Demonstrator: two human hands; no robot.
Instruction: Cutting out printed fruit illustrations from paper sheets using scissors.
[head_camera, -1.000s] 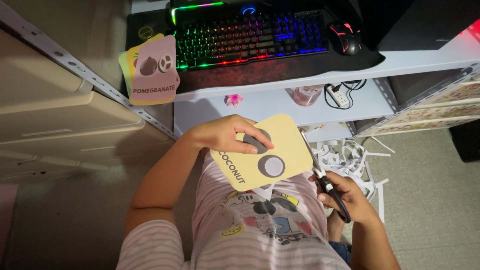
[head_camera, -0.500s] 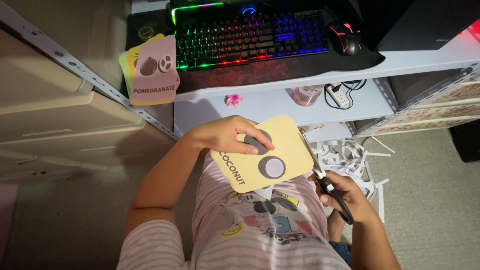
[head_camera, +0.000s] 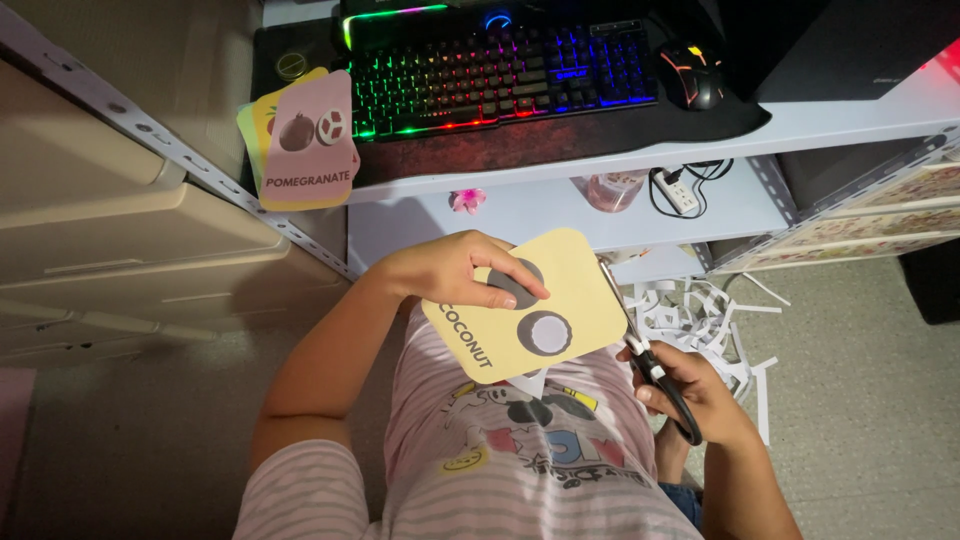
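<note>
Head view: the person is sitting and looking down at their own lap. The left hand (head_camera: 455, 270) is closing on the top-left of a yellow picture card (head_camera: 535, 305), thumb and fingers pinching it and holding it up above the striped shirt (head_camera: 480, 460). The right hand (head_camera: 695, 395) is wrapping its fingers through the black handles of a pair of scissors (head_camera: 640, 350), whose blades are lying along the card's right edge; how far apart the blades are standing cannot be told.

The card's visible corners are already looking rounded and its edges clean, and white paper strips (head_camera: 700, 315) are lying on the floor just beside the right hand, so the trimming seems well along, with the right edge being worked now.

A stack of finished-looking cards, a pink picture card (head_camera: 310, 150) on top, is resting on the tabletop edge beside a backlit keyboard (head_camera: 500, 70) and a mouse (head_camera: 690, 75). A power strip (head_camera: 680, 190) is sitting on the shelf below.
</note>
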